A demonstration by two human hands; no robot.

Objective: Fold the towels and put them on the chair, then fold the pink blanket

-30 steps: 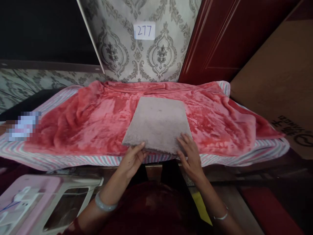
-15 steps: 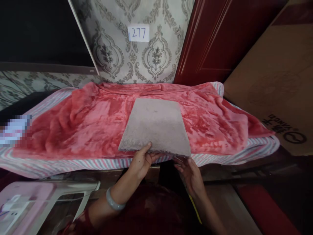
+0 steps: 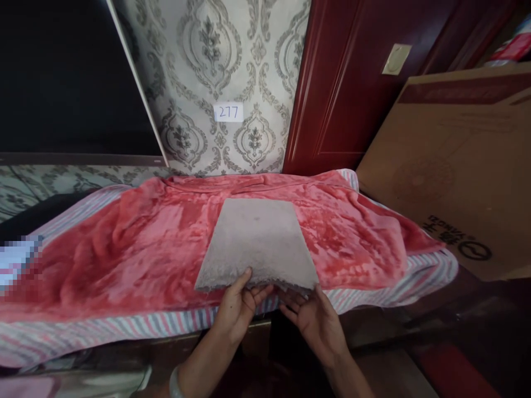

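A folded grey fleece cloth lies on a red plush blanket spread over a table. My left hand pinches the cloth's near edge, thumb on top and fingers under it. My right hand is at the same edge further right, with its fingers tucked beneath the cloth and the thumb by the corner.
A striped pink and grey sheet shows under the blanket along the table's front and right. A large cardboard box leans at the right against a dark red door. A paper tag reading 277 is on the patterned wall.
My right hand has slid from on top of the cloth to under its near edge. My left hand has shifted right along the edge. The view has tilted upward.
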